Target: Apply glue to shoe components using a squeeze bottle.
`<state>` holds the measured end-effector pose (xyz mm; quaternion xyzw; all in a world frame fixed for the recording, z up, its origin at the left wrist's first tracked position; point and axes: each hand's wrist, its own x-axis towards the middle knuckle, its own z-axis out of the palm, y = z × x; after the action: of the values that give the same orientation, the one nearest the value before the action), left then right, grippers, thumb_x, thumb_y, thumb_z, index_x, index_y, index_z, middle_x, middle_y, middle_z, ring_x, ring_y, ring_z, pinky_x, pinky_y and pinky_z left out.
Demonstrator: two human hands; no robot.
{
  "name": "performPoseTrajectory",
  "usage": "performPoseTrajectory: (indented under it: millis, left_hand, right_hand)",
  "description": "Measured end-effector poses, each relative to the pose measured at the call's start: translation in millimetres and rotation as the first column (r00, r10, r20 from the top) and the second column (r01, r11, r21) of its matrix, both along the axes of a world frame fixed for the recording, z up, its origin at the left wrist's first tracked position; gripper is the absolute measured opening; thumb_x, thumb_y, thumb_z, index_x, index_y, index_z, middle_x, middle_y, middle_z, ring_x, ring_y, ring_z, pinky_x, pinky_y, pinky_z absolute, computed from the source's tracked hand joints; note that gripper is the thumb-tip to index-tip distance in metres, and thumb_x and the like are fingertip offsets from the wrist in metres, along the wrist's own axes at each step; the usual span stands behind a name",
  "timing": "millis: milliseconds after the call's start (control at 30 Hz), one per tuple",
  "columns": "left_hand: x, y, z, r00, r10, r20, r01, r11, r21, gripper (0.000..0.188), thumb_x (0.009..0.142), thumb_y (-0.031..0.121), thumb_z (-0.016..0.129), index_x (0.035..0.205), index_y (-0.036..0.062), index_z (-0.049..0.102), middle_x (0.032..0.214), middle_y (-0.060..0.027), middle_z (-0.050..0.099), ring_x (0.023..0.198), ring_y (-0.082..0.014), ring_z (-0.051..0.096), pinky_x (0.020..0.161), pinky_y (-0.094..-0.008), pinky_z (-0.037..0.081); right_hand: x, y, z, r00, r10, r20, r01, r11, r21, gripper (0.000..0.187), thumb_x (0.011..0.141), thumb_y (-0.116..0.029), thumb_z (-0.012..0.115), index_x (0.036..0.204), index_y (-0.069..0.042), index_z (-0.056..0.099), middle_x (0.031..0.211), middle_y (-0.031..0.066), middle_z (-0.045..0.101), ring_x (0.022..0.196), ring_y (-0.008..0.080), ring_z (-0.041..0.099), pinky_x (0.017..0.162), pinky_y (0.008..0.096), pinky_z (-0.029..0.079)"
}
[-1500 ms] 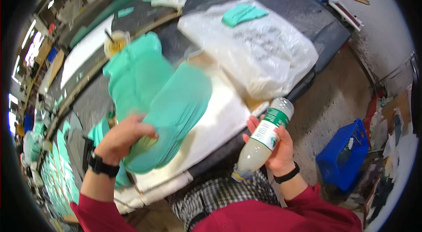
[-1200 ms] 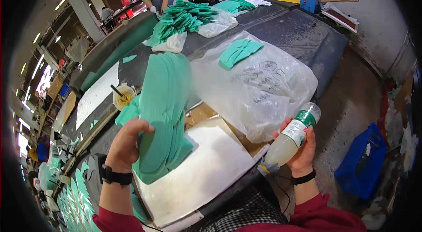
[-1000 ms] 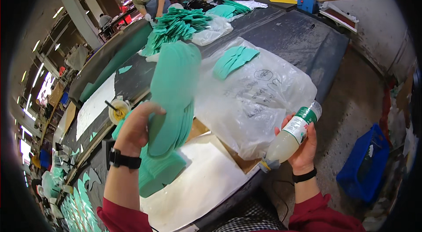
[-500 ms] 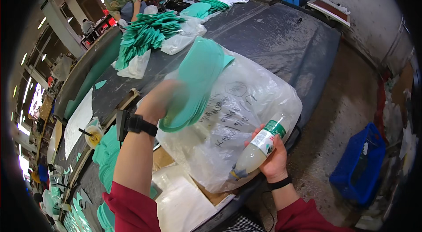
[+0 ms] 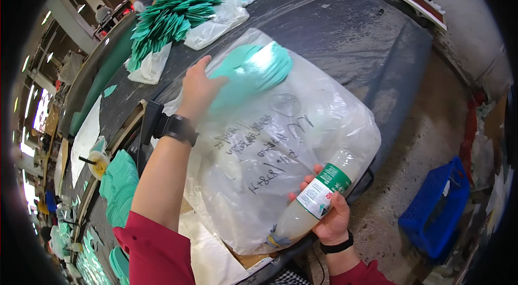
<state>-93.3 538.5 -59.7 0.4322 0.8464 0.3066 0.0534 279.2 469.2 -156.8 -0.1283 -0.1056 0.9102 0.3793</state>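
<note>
Plainly — labelled bottle (image 5: 310,201), handwriting (image 5: 268,172) across plastic bag (image 5: 337,115)

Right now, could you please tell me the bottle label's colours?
The label is green and white with some red, clearest in the head view.

"Where's the writing near your right hand (image 5: 333,223)?"
"Printed on the green-and-white label (image 5: 314,197) of the bottle (image 5: 294,221) you're gripping; dark handwriting (image 5: 265,177) marks the plastic bag (image 5: 329,123) forward-left of your grip."

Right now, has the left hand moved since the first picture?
Yes: judged against the white sheet, the left hand has moved forward, from beside it to beyond it, at the plastic bag.
</note>
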Motion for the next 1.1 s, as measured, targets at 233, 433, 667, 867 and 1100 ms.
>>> performPoseTrajectory:
  millis: [233, 433, 667, 867, 1100]
  left_hand:
    - [-4.9, -65.3, 50.3, 0.982, -0.003, 0.190, -0.027, 0.987, 0.159, 0.074, 0.083, 0.023, 0.076, 0.148, 0.0043, 0.047, 0.151, -0.0238, 0.046, 0.139, -0.0334, 0.042, 0.113, -0.0419, 0.036]
    - [43.7, -195.9, 105.9, 0.976, 0.003, 0.218, -0.026, 0.994, 0.105, 0.070, 0.084, 0.027, 0.075, 0.146, 0.0076, 0.049, 0.149, -0.0093, 0.049, 0.140, -0.0289, 0.041, 0.116, -0.0427, 0.031]
    - [89.7, -383.2, 145.9, 0.946, 0.310, 0.092, -0.323, 0.885, 0.335, 0.066, 0.086, 0.019, 0.074, 0.146, 0.0090, 0.049, 0.150, -0.0068, 0.049, 0.141, -0.0234, 0.040, 0.120, -0.0451, 0.024]
    - [118.2, -595.7, 159.6, 0.718, 0.695, 0.025, -0.668, 0.680, 0.301, 0.051, 0.094, 0.014, 0.063, 0.143, 0.0080, 0.053, 0.147, -0.0046, 0.051, 0.130, -0.0210, 0.050, 0.111, -0.0360, 0.037]
    - [111.5, -796.2, 169.2, 0.630, 0.665, 0.401, -0.691, 0.245, 0.680, 0.047, 0.096, 0.013, 0.065, 0.142, 0.0088, 0.054, 0.122, -0.0043, 0.062, 0.113, -0.0142, 0.056, 0.101, -0.0326, 0.045]
  right_hand:
    - [1.6, 0.8, -2.0, 0.999, -0.008, 0.037, 0.008, 1.000, 0.018, 0.080, 0.086, -0.032, 0.077, 0.151, -0.008, 0.037, 0.129, 0.0124, 0.063, 0.122, 0.0267, 0.062, 0.110, 0.0608, 0.044]
    - [-1.1, -2.9, -1.0, 0.997, -0.025, 0.068, 0.022, 0.999, 0.050, 0.079, 0.085, -0.035, 0.078, 0.149, -0.009, 0.040, 0.130, 0.0116, 0.063, 0.122, 0.0266, 0.061, 0.109, 0.0583, 0.045]
    - [-1.7, -1.0, -7.3, 0.999, -0.035, -0.012, 0.036, 0.986, 0.163, 0.071, 0.095, -0.039, 0.069, 0.151, -0.007, 0.038, 0.139, 0.0144, 0.058, 0.133, 0.0279, 0.054, 0.112, 0.0563, 0.042]
    - [1.6, 6.2, -17.1, 0.995, 0.068, -0.066, -0.052, 0.973, 0.227, 0.072, 0.101, -0.038, 0.062, 0.155, -0.005, 0.031, 0.152, 0.0115, 0.048, 0.142, 0.0254, 0.045, 0.121, 0.0519, 0.031]
    - [5.6, 13.4, -23.1, 0.969, 0.158, -0.188, -0.063, 0.901, 0.430, 0.086, 0.095, -0.040, 0.071, 0.158, -0.004, 0.025, 0.152, 0.0130, 0.047, 0.138, 0.0253, 0.048, 0.125, 0.0495, 0.023]
